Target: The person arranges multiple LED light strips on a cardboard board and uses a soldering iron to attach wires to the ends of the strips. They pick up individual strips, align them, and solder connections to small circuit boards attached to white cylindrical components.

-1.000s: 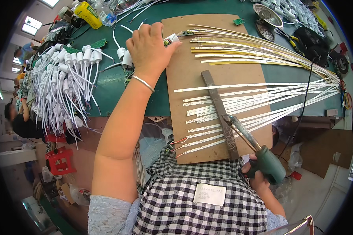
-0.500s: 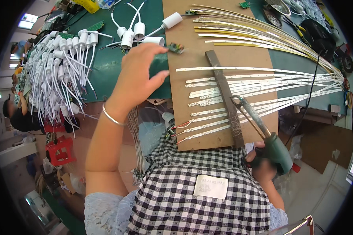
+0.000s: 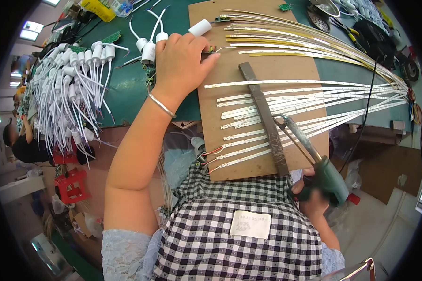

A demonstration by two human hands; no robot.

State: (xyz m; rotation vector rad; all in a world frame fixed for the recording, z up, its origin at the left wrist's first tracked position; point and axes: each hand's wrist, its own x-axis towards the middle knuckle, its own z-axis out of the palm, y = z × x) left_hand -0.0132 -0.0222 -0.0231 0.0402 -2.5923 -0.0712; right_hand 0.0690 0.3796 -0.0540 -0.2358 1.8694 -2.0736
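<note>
My left hand (image 3: 182,65) reaches over the left edge of the brown board (image 3: 211,112). Its thumb and forefinger close on a small circuit board (image 3: 212,49), mostly hidden by the fingers, with a thin white wire running right. Below, my right hand (image 3: 313,202) grips a soldering gun (image 3: 332,180) with a dark green body, its tip pointing up and left near the dark bar (image 3: 266,122). That bar lies across several white LED strips (image 3: 248,136), whose ends fan out to the left. Red and white wires join the nearest strips.
White lamp holders (image 3: 148,52) stand behind my left hand, and a large heap of wired ones (image 3: 75,84) lies left. More LED strips (image 3: 267,35) run along the far side. Pliers (image 3: 354,37) and a metal bowl (image 3: 326,7) sit far right. A black cord (image 3: 371,103) hangs at right.
My left hand has moved up and right, and its thumb and forefinger have come together around the small circuit board. The view has shifted slightly; my right hand stays on the soldering gun.
</note>
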